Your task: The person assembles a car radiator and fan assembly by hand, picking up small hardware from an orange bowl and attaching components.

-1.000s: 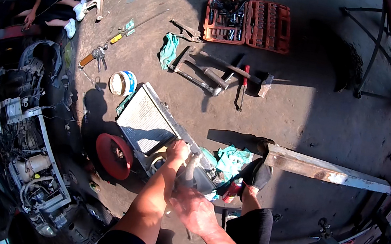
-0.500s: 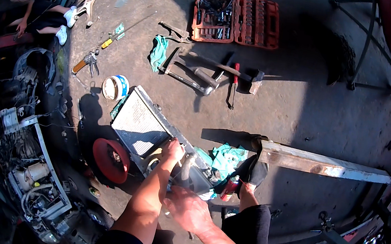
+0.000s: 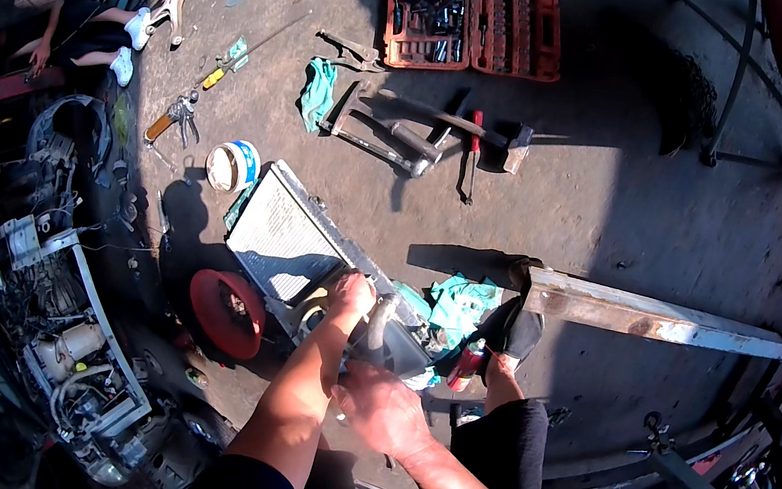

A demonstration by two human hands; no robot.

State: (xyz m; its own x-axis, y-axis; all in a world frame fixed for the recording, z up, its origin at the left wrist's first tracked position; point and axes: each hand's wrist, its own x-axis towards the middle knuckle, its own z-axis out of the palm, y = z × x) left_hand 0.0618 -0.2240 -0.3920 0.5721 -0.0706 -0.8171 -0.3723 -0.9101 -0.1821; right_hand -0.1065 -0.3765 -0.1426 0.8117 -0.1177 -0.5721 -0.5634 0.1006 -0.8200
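A car radiator [image 3: 283, 234] with pale fins and a dark lower end lies in front of me, its near part in shade. My left hand [image 3: 353, 293] is closed over that near part, beside a tan ring [image 3: 308, 310] and a thick grey hose [image 3: 376, 331]; what its fingers hold is hidden. Close to the radiator's near edge, my right hand [image 3: 381, 410] has its fingers curled downward around something I cannot make out. A teal cloth [image 3: 460, 308] bunches up at the radiator's right, near a red can [image 3: 466, 365].
To the left are a red bowl [image 3: 227, 313], a white tub [image 3: 233, 166] and an opened car front [image 3: 72, 349]. Ahead lie a hammer [image 3: 514, 150], pliers [image 3: 189, 118] and a red socket set [image 3: 474, 26]. A metal beam [image 3: 654, 314] extends rightward. Another person's shoes [image 3: 124, 66] show far left.
My left hand has turned slightly over the radiator, and the pale piece showing beside it before is now hidden. My right hand has barely moved. The whole view has shifted slightly.
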